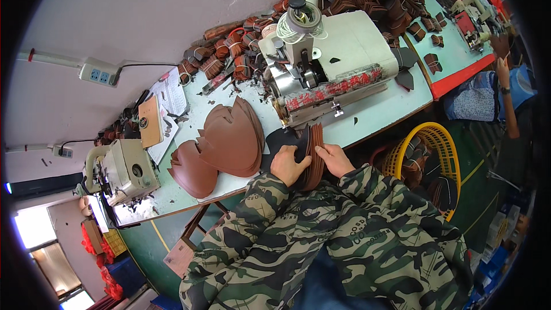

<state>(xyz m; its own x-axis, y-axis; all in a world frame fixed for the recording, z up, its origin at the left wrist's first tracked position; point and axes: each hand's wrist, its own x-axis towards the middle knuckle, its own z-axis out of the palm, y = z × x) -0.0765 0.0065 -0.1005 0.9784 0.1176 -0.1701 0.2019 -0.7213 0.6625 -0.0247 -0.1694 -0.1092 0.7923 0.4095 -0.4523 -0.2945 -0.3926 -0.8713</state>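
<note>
The left hand (pixel 287 165) and right hand (pixel 336 159) grip a stack (pixel 315 154) of thin, brown-edged, dark-faced pieces.

Your pale counter (pixel 379 112) bears a cream machine (pixel 351 49), stacked brown pieces (pixel 229 143) left of it, a second machine (pixel 133 172) at the left end, and banded bundles (pixel 212 68) along the far side.

Brown leather stack (pixel 315 166), held on edge
On my feed I see the left hand (pixel 290 165) and right hand (pixel 335 159) gripping it; skiving machine (pixel 356 43) at its twelve o'clock, notched brown leather panels (pixel 231 140) at nine, yellow basket (pixel 456 161) at three.
</note>
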